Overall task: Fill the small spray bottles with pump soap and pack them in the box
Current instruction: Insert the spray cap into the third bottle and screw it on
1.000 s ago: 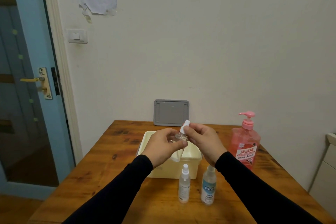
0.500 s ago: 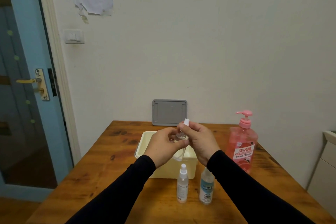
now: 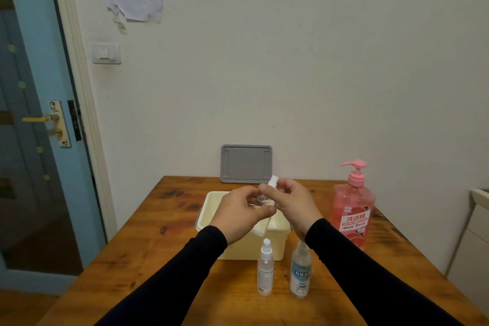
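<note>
Above the cream box (image 3: pixel 275 235) my left hand (image 3: pixel 238 213) grips a small clear spray bottle (image 3: pixel 260 200), mostly hidden by the fingers. My right hand (image 3: pixel 291 205) pinches that bottle's white spray head (image 3: pixel 273 182) at the top. Two more small spray bottles stand in front of the box: a clear one with a white cap (image 3: pixel 265 268) and a blue-labelled one (image 3: pixel 300 272). A pink pump soap bottle (image 3: pixel 353 209) stands at the right of the table.
The grey box lid (image 3: pixel 246 164) leans against the wall at the back of the wooden table (image 3: pixel 158 259). A white cabinet (image 3: pixel 473 241) stands right of the table, a blue door (image 3: pixel 31 113) to the left.
Both hands stay together over the box on the small bottle; the white spray head has shifted slightly between my right fingers. My view has drifted a little.
</note>
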Demonstrator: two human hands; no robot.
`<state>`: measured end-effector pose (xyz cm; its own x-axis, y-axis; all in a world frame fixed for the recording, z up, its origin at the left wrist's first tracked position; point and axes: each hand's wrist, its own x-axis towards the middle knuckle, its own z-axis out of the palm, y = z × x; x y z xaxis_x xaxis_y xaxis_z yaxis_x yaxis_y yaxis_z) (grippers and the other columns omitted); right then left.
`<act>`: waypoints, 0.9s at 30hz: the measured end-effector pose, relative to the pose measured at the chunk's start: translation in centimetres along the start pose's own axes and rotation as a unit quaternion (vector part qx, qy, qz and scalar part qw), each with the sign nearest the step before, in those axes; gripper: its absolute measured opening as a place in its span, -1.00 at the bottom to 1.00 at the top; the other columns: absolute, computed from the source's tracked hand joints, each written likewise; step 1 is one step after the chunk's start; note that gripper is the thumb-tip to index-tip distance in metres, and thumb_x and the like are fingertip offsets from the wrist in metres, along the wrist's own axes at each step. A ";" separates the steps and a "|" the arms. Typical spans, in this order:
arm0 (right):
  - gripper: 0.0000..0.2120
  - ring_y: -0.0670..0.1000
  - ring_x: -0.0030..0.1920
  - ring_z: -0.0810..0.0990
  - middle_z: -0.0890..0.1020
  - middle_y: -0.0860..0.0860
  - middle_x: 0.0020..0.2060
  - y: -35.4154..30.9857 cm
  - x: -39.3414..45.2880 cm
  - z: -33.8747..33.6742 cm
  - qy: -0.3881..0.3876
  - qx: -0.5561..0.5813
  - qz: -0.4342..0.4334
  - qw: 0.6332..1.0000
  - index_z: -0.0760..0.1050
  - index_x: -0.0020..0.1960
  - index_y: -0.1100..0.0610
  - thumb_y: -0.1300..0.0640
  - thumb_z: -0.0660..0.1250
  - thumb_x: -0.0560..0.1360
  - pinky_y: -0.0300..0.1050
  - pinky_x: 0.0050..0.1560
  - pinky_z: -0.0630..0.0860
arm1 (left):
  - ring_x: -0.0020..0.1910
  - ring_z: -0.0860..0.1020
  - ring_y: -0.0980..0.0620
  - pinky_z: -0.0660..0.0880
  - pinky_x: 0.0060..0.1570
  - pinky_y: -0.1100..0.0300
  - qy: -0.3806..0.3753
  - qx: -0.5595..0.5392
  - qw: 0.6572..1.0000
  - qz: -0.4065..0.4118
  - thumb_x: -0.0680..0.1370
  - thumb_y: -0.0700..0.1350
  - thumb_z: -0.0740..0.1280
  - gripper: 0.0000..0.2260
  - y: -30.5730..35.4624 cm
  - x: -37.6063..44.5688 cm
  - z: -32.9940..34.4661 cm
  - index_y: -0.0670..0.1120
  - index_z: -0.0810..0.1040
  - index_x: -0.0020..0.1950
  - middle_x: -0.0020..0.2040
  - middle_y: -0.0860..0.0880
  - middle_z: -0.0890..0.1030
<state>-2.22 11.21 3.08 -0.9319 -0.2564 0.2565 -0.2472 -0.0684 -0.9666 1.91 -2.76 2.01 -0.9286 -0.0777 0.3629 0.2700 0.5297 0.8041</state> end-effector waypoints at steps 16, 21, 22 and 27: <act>-0.80 0.07 -0.08 0.62 0.69 0.13 -0.12 0.0 0.0 -0.3 -0.061 0.060 0.035 0.996 0.64 -0.08 0.18 0.10 0.28 0.53 -0.08 0.00 0.56 | -0.10 0.60 0.22 0.57 -0.01 0.12 0.007 -0.035 0.999 -0.033 0.36 0.07 0.51 -0.76 -0.5 0.7 -0.5 0.11 0.58 -0.03 -0.12 0.16 0.66; -0.75 -0.10 -0.06 0.64 0.69 -0.08 -0.14 0.1 0.1 -0.9 0.012 -0.090 -0.021 0.996 0.60 -0.05 0.00 -0.12 0.46 0.37 -0.11 0.00 0.55 | -0.10 0.57 0.27 0.56 -0.04 0.17 0.003 -0.006 1.000 -0.027 0.35 0.12 0.50 -0.74 -0.6 0.7 -0.5 0.15 0.57 -0.01 -0.11 0.18 0.64; -0.73 -0.13 -0.07 0.63 0.68 -0.10 -0.14 0.1 0.2 -0.9 0.019 -0.102 -0.023 0.994 0.58 -0.05 -0.02 -0.15 0.47 0.35 -0.15 -0.02 0.55 | -0.11 0.57 0.29 0.56 -0.04 0.19 0.003 -0.004 1.000 -0.027 0.34 0.13 0.50 -0.73 -0.6 0.7 -0.4 0.17 0.56 -0.01 -0.11 0.20 0.63; -0.67 -0.03 0.03 0.65 0.68 0.00 -0.01 -0.2 0.4 -0.6 -0.047 -0.012 -0.006 0.999 0.53 0.16 0.06 0.01 0.44 0.43 0.00 0.12 0.54 | -0.09 0.57 0.29 0.55 -0.03 0.21 -0.008 -0.012 1.000 -0.024 0.33 0.16 0.49 -0.68 -0.3 0.7 -0.1 0.18 0.56 0.03 -0.08 0.20 0.63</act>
<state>-2.67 11.66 3.35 -0.9006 -0.3445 0.2650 -0.2644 -0.0496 -0.9631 1.21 -3.06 2.02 -0.9446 -0.0885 0.3161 0.2310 0.5049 0.8317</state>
